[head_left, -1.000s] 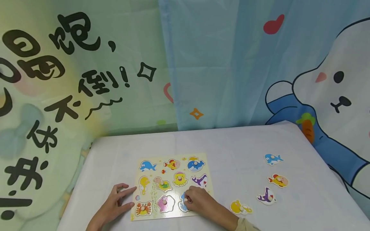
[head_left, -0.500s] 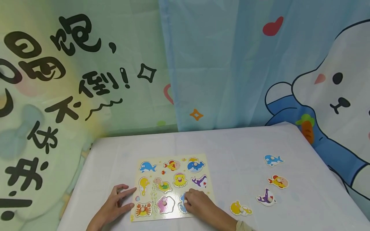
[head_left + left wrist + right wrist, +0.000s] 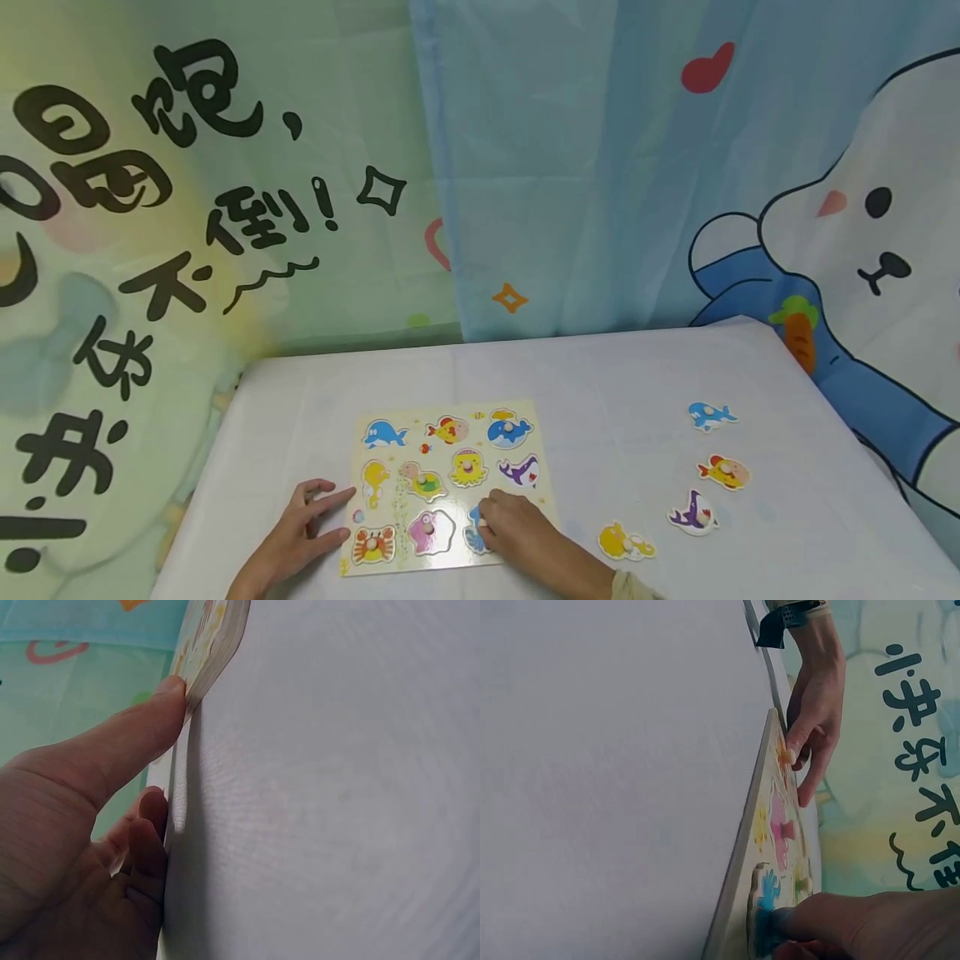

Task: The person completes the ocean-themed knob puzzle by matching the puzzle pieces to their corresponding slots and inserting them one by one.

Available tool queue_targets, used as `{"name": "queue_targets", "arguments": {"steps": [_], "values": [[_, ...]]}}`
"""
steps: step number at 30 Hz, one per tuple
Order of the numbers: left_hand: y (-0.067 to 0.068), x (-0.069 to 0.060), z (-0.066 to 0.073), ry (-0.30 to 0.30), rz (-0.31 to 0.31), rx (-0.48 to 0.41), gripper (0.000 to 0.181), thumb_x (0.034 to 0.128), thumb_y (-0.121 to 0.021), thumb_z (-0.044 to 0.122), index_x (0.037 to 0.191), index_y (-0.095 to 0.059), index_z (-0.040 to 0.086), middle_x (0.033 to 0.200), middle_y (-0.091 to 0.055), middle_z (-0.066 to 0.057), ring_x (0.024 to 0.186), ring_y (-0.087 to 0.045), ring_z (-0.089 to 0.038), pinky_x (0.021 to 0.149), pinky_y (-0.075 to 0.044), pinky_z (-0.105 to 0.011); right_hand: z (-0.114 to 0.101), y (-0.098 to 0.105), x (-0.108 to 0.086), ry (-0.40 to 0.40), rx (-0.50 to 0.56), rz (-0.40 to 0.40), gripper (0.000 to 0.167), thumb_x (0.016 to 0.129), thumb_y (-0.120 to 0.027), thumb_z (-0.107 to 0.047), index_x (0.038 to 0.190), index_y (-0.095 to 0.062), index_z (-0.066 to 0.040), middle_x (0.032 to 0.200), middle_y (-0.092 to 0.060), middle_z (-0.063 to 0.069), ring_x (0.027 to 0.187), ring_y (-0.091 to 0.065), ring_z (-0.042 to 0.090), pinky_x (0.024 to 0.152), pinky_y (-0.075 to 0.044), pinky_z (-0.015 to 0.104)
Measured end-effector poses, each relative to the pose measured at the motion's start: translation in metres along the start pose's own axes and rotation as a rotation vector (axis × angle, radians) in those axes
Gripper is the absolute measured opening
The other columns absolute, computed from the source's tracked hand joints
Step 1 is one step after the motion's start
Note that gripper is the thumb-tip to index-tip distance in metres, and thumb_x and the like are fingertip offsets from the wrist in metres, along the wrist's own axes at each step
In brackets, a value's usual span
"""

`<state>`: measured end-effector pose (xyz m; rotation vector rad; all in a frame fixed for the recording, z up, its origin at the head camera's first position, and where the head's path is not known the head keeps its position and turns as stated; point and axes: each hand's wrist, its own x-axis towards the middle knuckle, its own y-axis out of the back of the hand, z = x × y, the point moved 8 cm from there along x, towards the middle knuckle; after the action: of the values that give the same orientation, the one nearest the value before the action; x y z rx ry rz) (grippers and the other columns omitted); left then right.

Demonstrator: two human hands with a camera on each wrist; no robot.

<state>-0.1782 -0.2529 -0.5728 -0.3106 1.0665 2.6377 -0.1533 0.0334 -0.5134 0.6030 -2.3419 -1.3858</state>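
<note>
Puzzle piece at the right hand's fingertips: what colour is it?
The puzzle piece is blue; it shows best in the right wrist view, partly covered.

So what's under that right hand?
Part of the board and a blue piece its fingertips hold. From the head camera, the piece's left part shows; the right hand covers the rest, so what else lies beneath can't be seen.

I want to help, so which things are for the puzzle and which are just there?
Puzzle: board, crab, octopus, turtle, pink piece, blue piece in the right hand, loose yellow seahorse, purple piece, fish, light-blue whale.
Just there: white tablecloth, printed curtain.
</note>
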Motion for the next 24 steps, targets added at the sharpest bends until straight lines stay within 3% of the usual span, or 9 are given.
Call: {"name": "queue_targets", "arguments": {"steps": [8,15,20,24], "values": [[0.002,0.001,-0.002,0.040,0.022,0.013,0.056,0.0811,-0.076,0.035,0.133,-0.061,0.020,0.140,-0.035,-0.011,0.107,-0.041,-0.021,0.075,-0.035,-0.018,-0.003,0.001,0.000,0.028,-0.061,0.012,0.009,0.083,-0.068,-0.007,0.077,-0.060,-0.006,0.068,-0.046,-0.004,0.061,-0.033,0.001,0.055,-0.034,0.015],[-0.003,-0.001,0.001,0.002,-0.005,-0.017,0.055,0.0831,-0.075,0.032,0.134,-0.059,0.016,0.140,-0.034,-0.014,0.095,-0.040,-0.014,0.072,-0.033,-0.019,0.000,-0.003,-0.005,-0.018,-0.074,0.008,0.006,0.084,-0.068,-0.011,0.086,-0.065,-0.006,0.073,-0.049,-0.005,0.063,-0.037,0.003,0.059,-0.039,0.018],[-0.005,-0.001,0.000,-0.007,-0.013,-0.010,0.055,0.0832,-0.075,0.032,0.134,-0.059,0.017,0.140,-0.034,-0.015,0.095,-0.040,-0.015,0.071,-0.033,-0.019,0.001,-0.010,-0.009,-0.085,-0.094,-0.064,0.022,0.086,-0.070,-0.020,0.104,-0.064,-0.008,0.085,-0.059,-0.002,0.073,-0.052,0.007,0.067,-0.047,0.025],[-0.003,-0.001,-0.003,0.012,0.002,0.008,0.055,0.0825,-0.076,0.031,0.133,-0.060,0.017,0.140,-0.034,-0.015,0.102,-0.041,-0.020,0.073,-0.033,-0.019,0.002,-0.009,-0.019,-0.168,-0.062,-0.165,0.044,0.089,-0.069,-0.030,0.126,-0.058,-0.010,0.114,-0.068,0.003,0.103,-0.065,0.017,0.085,-0.053,0.034]]}}
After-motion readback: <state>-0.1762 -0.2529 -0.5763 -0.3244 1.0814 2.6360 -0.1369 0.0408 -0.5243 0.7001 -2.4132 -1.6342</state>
